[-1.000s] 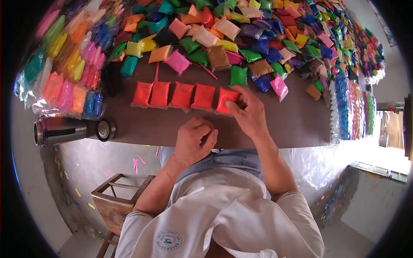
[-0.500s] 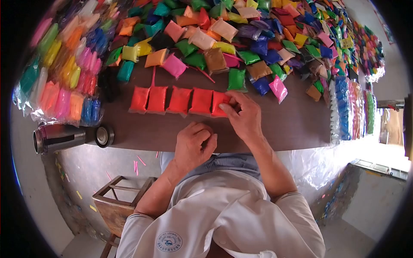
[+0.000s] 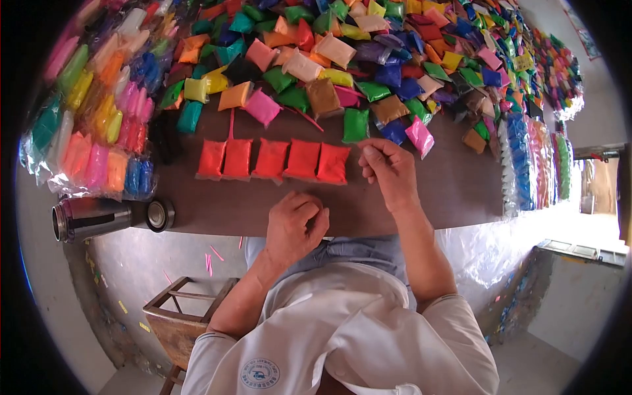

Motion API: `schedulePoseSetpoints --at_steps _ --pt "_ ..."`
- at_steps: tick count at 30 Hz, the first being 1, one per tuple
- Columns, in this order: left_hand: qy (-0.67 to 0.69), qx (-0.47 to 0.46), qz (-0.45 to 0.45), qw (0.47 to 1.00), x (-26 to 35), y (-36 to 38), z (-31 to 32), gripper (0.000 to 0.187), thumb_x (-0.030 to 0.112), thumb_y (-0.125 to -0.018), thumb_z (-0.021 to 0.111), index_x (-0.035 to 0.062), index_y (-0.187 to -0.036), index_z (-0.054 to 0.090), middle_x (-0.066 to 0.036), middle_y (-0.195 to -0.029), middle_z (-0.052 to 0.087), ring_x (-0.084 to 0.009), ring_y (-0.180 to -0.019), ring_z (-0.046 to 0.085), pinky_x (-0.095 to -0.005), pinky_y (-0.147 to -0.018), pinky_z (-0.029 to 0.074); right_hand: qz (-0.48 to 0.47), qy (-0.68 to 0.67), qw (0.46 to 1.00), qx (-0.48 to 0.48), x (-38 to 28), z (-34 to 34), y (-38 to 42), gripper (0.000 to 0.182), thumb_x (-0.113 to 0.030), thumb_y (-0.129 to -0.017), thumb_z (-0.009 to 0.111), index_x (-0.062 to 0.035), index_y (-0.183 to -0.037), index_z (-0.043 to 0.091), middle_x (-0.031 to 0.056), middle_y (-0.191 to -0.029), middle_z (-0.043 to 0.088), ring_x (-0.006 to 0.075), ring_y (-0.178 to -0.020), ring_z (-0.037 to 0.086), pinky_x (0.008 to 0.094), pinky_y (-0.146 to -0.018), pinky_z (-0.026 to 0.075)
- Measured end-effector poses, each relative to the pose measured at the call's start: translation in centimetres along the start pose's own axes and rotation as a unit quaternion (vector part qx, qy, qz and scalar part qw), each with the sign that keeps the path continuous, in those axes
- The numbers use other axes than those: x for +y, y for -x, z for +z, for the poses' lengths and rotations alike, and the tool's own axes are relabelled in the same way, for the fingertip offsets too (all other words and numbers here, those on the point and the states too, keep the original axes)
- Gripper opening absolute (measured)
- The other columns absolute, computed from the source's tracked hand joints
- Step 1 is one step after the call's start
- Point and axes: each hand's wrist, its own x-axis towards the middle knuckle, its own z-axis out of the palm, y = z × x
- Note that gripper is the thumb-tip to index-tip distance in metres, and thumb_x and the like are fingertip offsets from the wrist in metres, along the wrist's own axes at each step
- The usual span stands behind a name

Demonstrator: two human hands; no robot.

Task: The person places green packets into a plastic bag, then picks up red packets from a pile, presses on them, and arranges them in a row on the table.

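Several small red packets (image 3: 268, 159) in clear film lie side by side in a row on the dark brown table (image 3: 454, 191). My right hand (image 3: 390, 172) hovers just right of the last red packet (image 3: 334, 164), apart from it, with fingers curled in and nothing visible in them. Below the row, near the table's front edge, my left hand (image 3: 296, 224) rests in a loose fist and holds nothing that I can see. A green packet (image 3: 356, 125) lies beyond my right hand, and a pink packet (image 3: 419, 137) is to its upper right.
A large heap of mixed coloured packets (image 3: 324, 97) covers the table's far side. Bagged coloured packets (image 3: 99, 158) stand at left, with more bags (image 3: 520, 164) at right. A metal flask (image 3: 95, 218) lies beside its lid (image 3: 160, 214). A wooden stool (image 3: 174, 316) stands below.
My right hand has let go of the last red packet and moved right, away from it. That packet now lies slightly tilted at the row's end. My left hand stays nearly still.
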Motion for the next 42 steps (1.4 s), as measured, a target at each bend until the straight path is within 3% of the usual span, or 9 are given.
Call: schedulePoseSetpoints --at_steps 4,7,19,22,28,31,33,39,42 --pt "0.003 0.008 0.001 1.000 -0.1 0.0 0.1 0.011 0.000 -0.078 0.069 0.0023 -0.071 0.060 -0.009 -0.081 0.067 -0.0308 -0.070 0.060 -0.0397 -0.061 0.048 -0.172 0.125 0.977 0.009 0.3 1.2 1.2 0.015 -0.009 -0.095 0.069 -0.0008 -0.107 0.070 0.0034 -0.085 0.068 0.0088 -0.071 0.062 0.0246 -0.062 0.051" --pt "0.010 0.010 -0.002 1.000 -0.1 0.1 0.1 0.011 -0.001 -0.078 0.069 0.0022 -0.071 0.061 -0.009 -0.081 0.067 -0.0308 -0.070 0.060 -0.0393 -0.061 0.049 -0.222 0.177 0.958 0.031 0.7 1.5 1.7 0.013 -0.007 -0.094 0.069 0.0003 -0.104 0.069 0.0047 -0.084 0.067 0.0097 -0.072 0.061 0.0261 -0.065 0.051" --pt "-0.007 -0.005 0.000 1.000 -0.1 -0.3 -0.1 0.013 -0.001 -0.076 0.070 0.0030 -0.069 0.059 -0.009 -0.081 0.068 -0.0315 -0.068 0.061 -0.0397 -0.061 0.049 -0.151 0.179 0.969 0.077 0.5 -0.3 0.5 0.011 -0.007 -0.098 0.065 -0.0001 -0.105 0.069 0.0042 -0.083 0.065 0.0074 -0.071 0.057 0.0251 -0.065 0.048" --pt "-0.006 -0.001 0.000 1.000 0.0 -0.2 0.0 0.013 0.000 -0.075 0.071 0.0032 -0.069 0.060 -0.009 -0.081 0.068 -0.0313 -0.069 0.061 -0.0398 -0.061 0.050 -0.195 0.180 0.961 0.075 -0.4 0.0 -0.6 0.011 -0.005 -0.096 0.064 0.0006 -0.105 0.068 0.0076 -0.083 0.066 0.0111 -0.069 0.059 0.0256 -0.064 0.048" --pt "-0.009 -0.001 0.000 1.000 0.2 -0.3 -0.1 0.011 0.000 -0.076 0.072 0.0033 -0.071 0.062 -0.009 -0.081 0.068 -0.0311 -0.069 0.061 -0.0399 -0.061 0.050 -0.365 0.305 0.877 0.065 -5.6 1.7 -5.0 0.013 -0.004 -0.090 0.065 0.0017 -0.101 0.068 0.0182 -0.085 0.068 0.0293 -0.070 0.066 0.0334 -0.064 0.052" --pt "-0.014 0.001 0.000 1.000 0.2 -0.1 0.0 0.011 0.001 -0.076 0.072 0.0035 -0.072 0.063 -0.009 -0.081 0.068 -0.0311 -0.069 0.061 -0.0399 -0.062 0.050 -0.338 0.296 0.891 0.056 -6.8 3.3 -9.6 0.014 -0.010 -0.089 0.065 0.0000 -0.097 0.070 0.0201 -0.083 0.069 0.0350 -0.073 0.068 0.0398 -0.065 0.053" --pt "-0.011 0.003 0.004 1.000 0.1 0.0 0.0 0.010 0.001 -0.077 0.072 0.0038 -0.073 0.063 -0.009 -0.081 0.068 -0.0312 -0.069 0.061 -0.0399 -0.062 0.050 -0.321 0.322 0.890 0.030 -7.5 4.7 -13.2 0.026 -0.022 -0.092 0.067 0.0009 -0.103 0.071 0.0185 -0.084 0.072 0.0306 -0.078 0.072 0.0390 -0.070 0.053" --pt "-0.009 0.007 0.009 1.000 -0.2 0.3 0.1 0.009 0.001 -0.078 0.072 0.0044 -0.076 0.063 -0.008 -0.082 0.068 -0.0306 -0.069 0.061 -0.0407 -0.061 0.050 -0.180 0.513 0.836 0.078 -10.5 10.1 -19.2 0.047 -0.045 -0.083 0.071 -0.0002 -0.096 0.074 0.0207 -0.100 0.073 0.0355 -0.096 0.071 0.0463 -0.083 0.054" --pt "-0.006 0.014 0.006 1.000 -0.2 0.5 0.1 0.009 0.001 -0.077 0.071 0.0043 -0.076 0.063 -0.008 -0.082 0.067 -0.0302 -0.069 0.061 -0.0410 -0.061 0.050 -0.189 0.568 0.796 0.092 -9.4 10.5 -21.6 0.032 -0.034 -0.083 0.068 -0.0052 -0.095 0.075 0.0165 -0.099 0.075 0.0331 -0.098 0.071 0.0411 -0.083 0.055"
